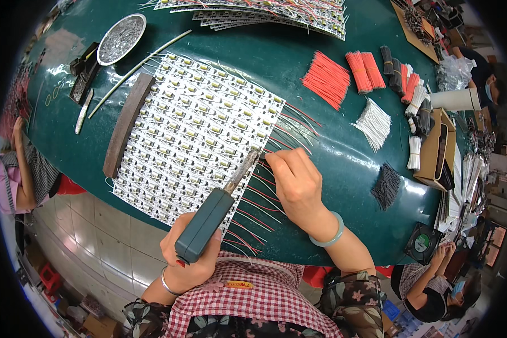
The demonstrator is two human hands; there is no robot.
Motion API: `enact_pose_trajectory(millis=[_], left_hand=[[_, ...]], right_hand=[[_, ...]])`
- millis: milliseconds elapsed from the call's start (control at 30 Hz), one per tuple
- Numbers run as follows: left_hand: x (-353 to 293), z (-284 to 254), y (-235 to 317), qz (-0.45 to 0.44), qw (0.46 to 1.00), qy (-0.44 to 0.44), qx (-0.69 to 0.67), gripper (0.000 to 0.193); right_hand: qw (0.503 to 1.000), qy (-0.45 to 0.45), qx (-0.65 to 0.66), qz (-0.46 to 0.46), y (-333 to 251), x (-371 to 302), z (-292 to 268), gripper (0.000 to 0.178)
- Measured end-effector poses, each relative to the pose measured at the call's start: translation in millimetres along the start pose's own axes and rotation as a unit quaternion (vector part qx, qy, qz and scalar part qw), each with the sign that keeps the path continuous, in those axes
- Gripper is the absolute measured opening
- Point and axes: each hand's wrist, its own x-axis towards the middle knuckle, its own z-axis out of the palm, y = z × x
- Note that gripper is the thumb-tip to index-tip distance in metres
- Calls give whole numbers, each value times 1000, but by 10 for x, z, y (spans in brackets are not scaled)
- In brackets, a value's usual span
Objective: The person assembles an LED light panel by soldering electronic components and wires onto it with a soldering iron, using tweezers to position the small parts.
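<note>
A white circuit board panel (180, 129) with rows of small yellow components lies on the green table before me. My left hand (191, 248) is wrapped round the dark green body of a soldering gun (205, 225). Its metal tip reaches the panel's right edge. There my right hand (296, 183) pinches a thin red wire (268, 151) close to that tip; the fingers hide most of it. Along the same edge, several red, white and dark wires (256, 205) stick out over the table. A dark wooden bar (128, 127) rests along the panel's left side.
At the back left are a metal dish of silvery bits (121, 39) and a dark stand (85, 79). Stacked panels (265, 10) lie at the far edge. Red wires (327, 80), white wires (373, 125) and dark wires (386, 186) are piled right, near a cardboard box (436, 149) and fan (423, 242).
</note>
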Motion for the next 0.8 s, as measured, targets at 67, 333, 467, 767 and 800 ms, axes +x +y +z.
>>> enact_pose_trajectory(millis=[67,333,467,767,800], left_hand=[[-16,11,-9,-10,1000,9,3,23],[-22,2,-60,17,999,2,26,23],[-18,14,-37,-15,1000,1,-4,23],[-19,55,-2,-6,1000,15,1,22],[-23,56,-10,-6,1000,14,1,22]], right_hand=[[1000,0,5,0,6,-10,15,28],[1000,-5,23,8,6,-10,15,29],[1000,-8,23,9,4,-13,11,30],[1000,-9,20,6,-9,-15,7,31],[1000,-10,19,6,-8,-16,7,31]])
